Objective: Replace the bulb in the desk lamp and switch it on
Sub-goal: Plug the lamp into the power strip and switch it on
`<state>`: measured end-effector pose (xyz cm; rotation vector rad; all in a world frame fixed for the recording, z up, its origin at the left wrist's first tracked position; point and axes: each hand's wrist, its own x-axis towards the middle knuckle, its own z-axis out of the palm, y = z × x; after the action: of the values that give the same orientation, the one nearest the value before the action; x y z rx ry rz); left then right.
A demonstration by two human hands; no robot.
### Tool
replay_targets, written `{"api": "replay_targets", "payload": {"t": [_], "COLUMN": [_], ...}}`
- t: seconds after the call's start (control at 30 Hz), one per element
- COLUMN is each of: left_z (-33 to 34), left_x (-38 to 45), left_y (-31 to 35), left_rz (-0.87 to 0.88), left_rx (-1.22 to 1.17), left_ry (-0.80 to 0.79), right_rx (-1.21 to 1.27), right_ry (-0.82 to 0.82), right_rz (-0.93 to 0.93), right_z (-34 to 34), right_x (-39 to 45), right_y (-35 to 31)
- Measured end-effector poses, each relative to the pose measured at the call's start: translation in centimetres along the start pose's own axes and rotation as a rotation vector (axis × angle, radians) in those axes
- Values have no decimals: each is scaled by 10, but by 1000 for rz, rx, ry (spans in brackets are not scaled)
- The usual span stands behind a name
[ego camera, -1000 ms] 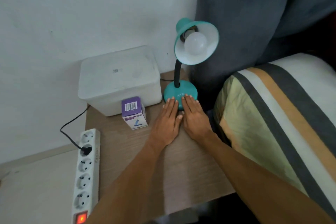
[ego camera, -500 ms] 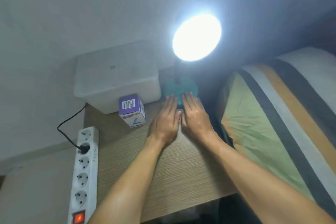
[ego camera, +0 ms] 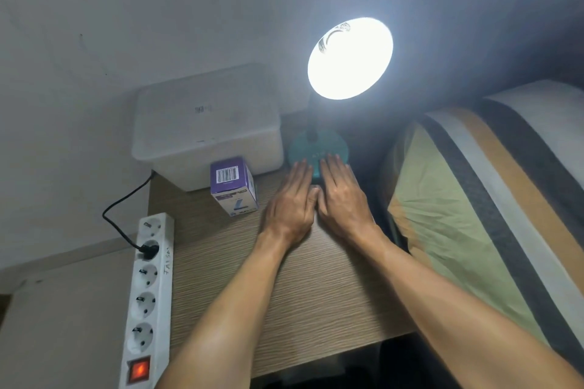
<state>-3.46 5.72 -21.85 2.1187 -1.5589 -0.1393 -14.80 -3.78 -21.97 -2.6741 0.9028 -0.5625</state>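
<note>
Both of my hands lie flat, palms down, on the wooden table [ego camera: 300,294], fingers straight and close together, gripping nothing. My left hand [ego camera: 292,205] and right hand [ego camera: 343,199] sit side by side with the thumbs touching between them. Past my fingertips [ego camera: 301,164] stands the desk lamp [ego camera: 319,148]; its teal round base is touching or just under the tips of both hands, and I cannot tell how hard they press. Up from that base rises a dark neck to the shade [ego camera: 350,57], which is tilted toward me and blazing white, so the bulb inside is lost in the glare.

Just left of my left fingers stands a small purple bulb box [ego camera: 233,186], barcode on top, near my hand but apart from it. Beyond that box, further left of my fingertips, sits a white plastic container [ego camera: 205,126] against the wall. Well to the left of my left forearm lies a white power strip [ego camera: 148,297] off the table's edge, a black plug in it and its red switch glowing. To the right of my right hand, beside the table, rests a striped pillow [ego camera: 489,215].
</note>
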Motion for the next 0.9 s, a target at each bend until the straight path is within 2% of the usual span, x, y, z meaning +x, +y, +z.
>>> {"api": "replay_targets", "payload": {"t": [0.63,0.9], "left_z": [0,1], "left_x": [0,-1], "left_y": [0,-3], "left_rz": [24,35], "left_rx": [2,12], "left_ry": [19,38], "right_rx": [-2,-143], "right_ry": [50,16], "right_rz": [0,-42], "right_z": [-2,5], "right_x": [2,8], "right_y": [-1,3]}}
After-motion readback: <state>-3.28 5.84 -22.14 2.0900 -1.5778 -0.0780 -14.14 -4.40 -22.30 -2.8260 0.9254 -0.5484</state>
